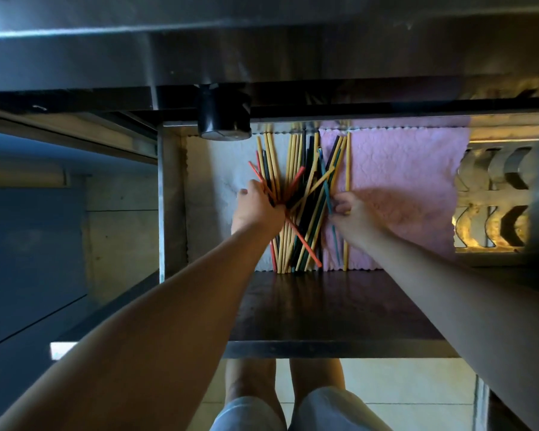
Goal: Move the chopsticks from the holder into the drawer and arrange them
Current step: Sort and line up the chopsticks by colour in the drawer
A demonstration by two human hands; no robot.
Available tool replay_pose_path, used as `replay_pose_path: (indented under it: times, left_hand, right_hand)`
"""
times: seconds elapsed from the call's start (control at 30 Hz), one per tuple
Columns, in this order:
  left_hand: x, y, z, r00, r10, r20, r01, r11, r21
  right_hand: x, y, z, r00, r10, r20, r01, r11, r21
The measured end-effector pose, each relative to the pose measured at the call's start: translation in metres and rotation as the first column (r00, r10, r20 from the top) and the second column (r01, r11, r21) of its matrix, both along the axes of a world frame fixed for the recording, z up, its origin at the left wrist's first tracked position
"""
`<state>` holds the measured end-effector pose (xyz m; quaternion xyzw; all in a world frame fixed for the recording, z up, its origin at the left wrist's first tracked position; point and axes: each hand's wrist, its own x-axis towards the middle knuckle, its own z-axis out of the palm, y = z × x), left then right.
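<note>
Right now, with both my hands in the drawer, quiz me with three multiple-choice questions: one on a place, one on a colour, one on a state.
1. Where do the chopsticks lie?
A) on the floor
B) in the open drawer
C) in a sink

2. What colour is the cloth under the right hand?
A) pink
B) green
C) black

3. What is the left hand doing?
A) hanging idle
B) gripping a bunch of chopsticks
C) holding a cup

Answers: 1 B, they lie across the drawer's cloths; 2 A, pink shows round that hand; 3 B, its fingers curl round several sticks.
</note>
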<state>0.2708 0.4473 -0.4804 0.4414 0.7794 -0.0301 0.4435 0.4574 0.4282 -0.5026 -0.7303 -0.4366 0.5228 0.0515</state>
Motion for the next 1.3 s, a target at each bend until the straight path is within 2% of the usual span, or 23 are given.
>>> replay_pose_path:
  times: [0.13,0.27,0.4,0.53,0.6,0.73,0.83,0.9,1.0,1.13,1.3]
  left_hand:
    - [0.005,-0.007,-0.003,0.998,0.060,0.021,-0.059,0.997,-0.042]
    - [0.001,-0.007,-0.008,0.999,0.027,-0.022,-0.029,0.997,-0.072]
    - [-0.007,-0.006,-0.010,0.998,0.051,-0.021,-0.052,0.998,-0.037]
    - [-0.014,-0.015,-0.007,0.999,0.047,-0.010,-0.046,0.996,0.077]
    - [-0.014,-0.020,-0.006,1.000,-0.005,-0.013,0.006,0.990,0.142]
    - [-0.010,-0.028,-0.006,0.983,-0.156,-0.098,0.170,0.973,0.158]
    - [-0.001,-0.027,-0.004,0.982,-0.171,-0.074,0.183,0.960,0.210]
    - [0.009,-0.024,-0.002,0.974,-0.224,-0.033,0.226,0.958,0.173]
    - [0.023,-0.019,0.000,0.957,-0.282,-0.074,0.286,0.956,0.062]
    - [0.033,-0.012,-0.001,0.951,-0.286,-0.120,0.293,0.955,0.051]
    - [0.033,-0.007,0.000,0.997,-0.077,0.027,0.072,0.983,0.167]
  right_hand:
    - [-0.002,0.002,0.002,1.000,0.012,-0.016,-0.012,1.000,0.020]
    - [-0.008,0.005,0.000,1.000,-0.003,0.004,0.003,0.999,0.050]
    - [-0.013,0.010,-0.010,0.997,-0.003,0.083,0.000,1.000,0.031]
    - [-0.014,0.017,-0.011,0.962,0.057,0.267,-0.060,0.998,0.001]
    - [-0.011,0.020,-0.008,0.941,0.049,0.336,-0.060,0.998,0.021]
    - [0.004,0.018,0.006,0.920,-0.005,0.391,-0.041,0.993,0.109]
    - [0.012,0.018,0.010,0.925,-0.010,0.380,-0.039,0.992,0.119]
    - [0.012,0.019,0.012,0.933,-0.069,0.352,0.027,0.992,0.123]
    - [0.007,0.018,0.009,0.953,-0.202,0.227,0.192,0.979,0.069]
    - [-0.004,0.016,0.006,0.906,-0.416,0.080,0.418,0.908,-0.004]
    - [-0.006,0.018,0.007,0.888,-0.440,0.134,0.449,0.893,-0.040]
